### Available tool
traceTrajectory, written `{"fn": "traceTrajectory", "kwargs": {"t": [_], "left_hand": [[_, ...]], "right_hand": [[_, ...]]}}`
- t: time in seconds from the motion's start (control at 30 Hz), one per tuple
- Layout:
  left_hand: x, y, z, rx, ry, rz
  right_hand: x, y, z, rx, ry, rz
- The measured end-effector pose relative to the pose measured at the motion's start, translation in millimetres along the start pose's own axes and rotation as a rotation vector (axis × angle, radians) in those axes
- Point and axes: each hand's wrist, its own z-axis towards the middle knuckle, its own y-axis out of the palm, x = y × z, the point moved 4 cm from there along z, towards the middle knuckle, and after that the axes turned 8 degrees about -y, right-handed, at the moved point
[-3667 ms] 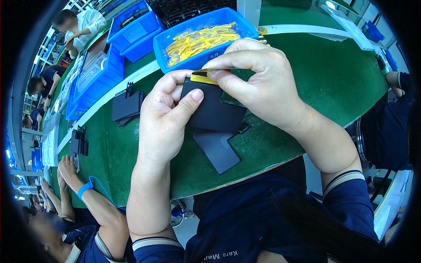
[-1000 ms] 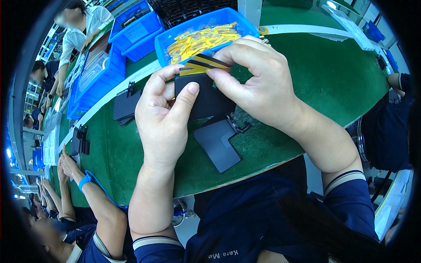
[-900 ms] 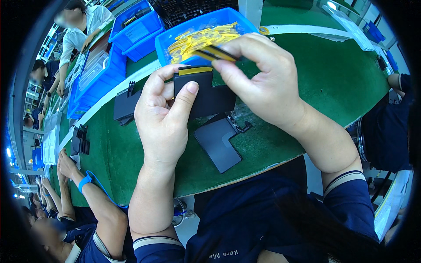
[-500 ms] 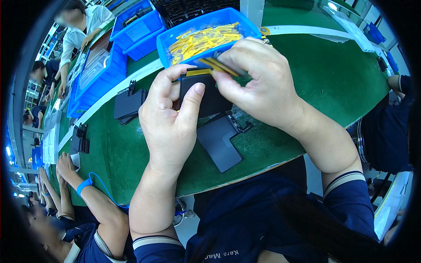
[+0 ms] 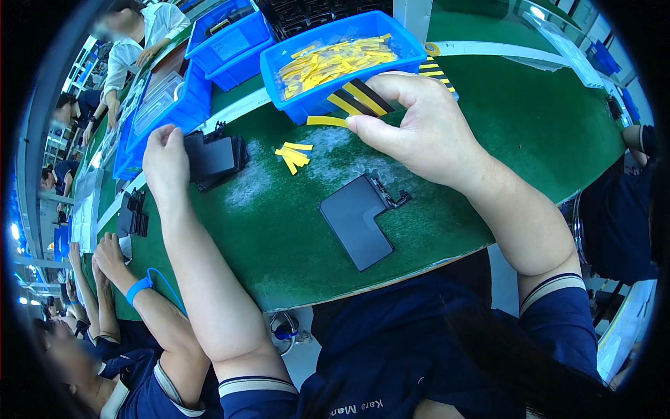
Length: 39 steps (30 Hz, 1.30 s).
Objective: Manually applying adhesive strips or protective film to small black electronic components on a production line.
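My right hand (image 5: 426, 126) is raised over the bench, pinching a black-and-yellow striped sheet (image 5: 363, 98). A single yellow strip (image 5: 326, 121) sticks out to the left from beside its thumb tip. Over at the left, my left hand (image 5: 167, 162) is closed against the edge of a stack of flat black panels (image 5: 215, 157); its fingertips are hidden, so what they grip cannot be made out. An L-shaped black panel (image 5: 358, 220) with a hinge-like piece at one corner lies in front of me. Several loose yellow strips (image 5: 293, 158) lie between my hands.
A blue bin (image 5: 307, 105) heaped with yellow strips stands at the back. More blue bins (image 5: 241, 64) sit at the back left. Another black stack (image 5: 132, 213) lies further left, near a co-worker's hand (image 5: 112, 258). Striped material (image 5: 436, 70) lies behind my right hand.
My left hand has moved left with the black panel it held, over to the stack. My right hand has drawn back slightly, and a yellow strip now shows at its thumb.
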Motion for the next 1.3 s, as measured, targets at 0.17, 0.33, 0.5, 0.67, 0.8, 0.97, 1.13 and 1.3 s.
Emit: {"fn": "traceTrajectory", "kwargs": {"t": [0.17,0.33,0.5,0.67,0.8,0.97,1.13,1.3], "left_hand": [[79,11,-72,-0.566,0.243,-0.586],[106,17,-122,-0.694,0.476,-0.614],[104,24,-123,-0.806,0.425,-0.760],[101,32,-120,-1.051,0.221,-0.907],[85,46,-106,-0.982,-0.036,-0.683],[77,54,-103,-0.508,0.429,0.262],[104,32,-130,-0.454,0.670,0.202],[127,11,-186,-0.839,0.839,0.219]], "right_hand": [[12,4,-1,-0.063,0.132,0.170],[9,9,0,-0.256,0.199,0.311],[7,9,0,-0.372,0.176,0.303],[10,7,1,-0.036,-0.025,0.252],[15,-5,3,0.218,0.032,0.346],[8,-2,1,0.160,0.037,0.263],[1,-6,0,0.163,-0.104,0.088],[5,-1,-1,0.152,-0.127,0.037]]}}
